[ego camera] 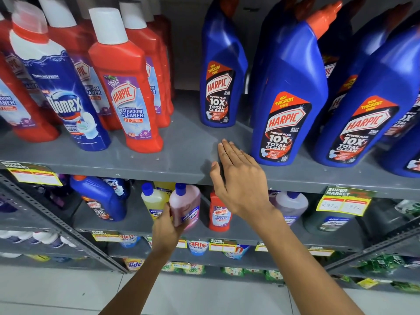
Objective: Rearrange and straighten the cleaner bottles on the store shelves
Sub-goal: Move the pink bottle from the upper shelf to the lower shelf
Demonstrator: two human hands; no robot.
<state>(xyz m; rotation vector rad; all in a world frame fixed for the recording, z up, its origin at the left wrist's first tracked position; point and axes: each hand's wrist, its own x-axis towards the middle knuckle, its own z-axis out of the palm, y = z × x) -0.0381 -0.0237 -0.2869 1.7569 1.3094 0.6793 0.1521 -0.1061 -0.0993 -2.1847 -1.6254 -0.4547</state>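
Note:
On the grey upper shelf stand red Harpic bathroom cleaner bottles, a blue Domex bottle and blue Harpic bottles: a small one set back, larger ones at the right. My right hand lies flat and open on the upper shelf's front edge, just left of a large blue Harpic bottle, touching no bottle. On the shelf below, my left hand grips a pink bottle with a blue cap, beside a yellow bottle and a small red Harpic bottle.
A bare gap on the upper shelf separates the red bottles from the blue ones. Yellow price tags hang on the shelf edges. A blue Harpic bottle leans on the lower shelf. Detergent packs fill the bottom shelves above a tiled floor.

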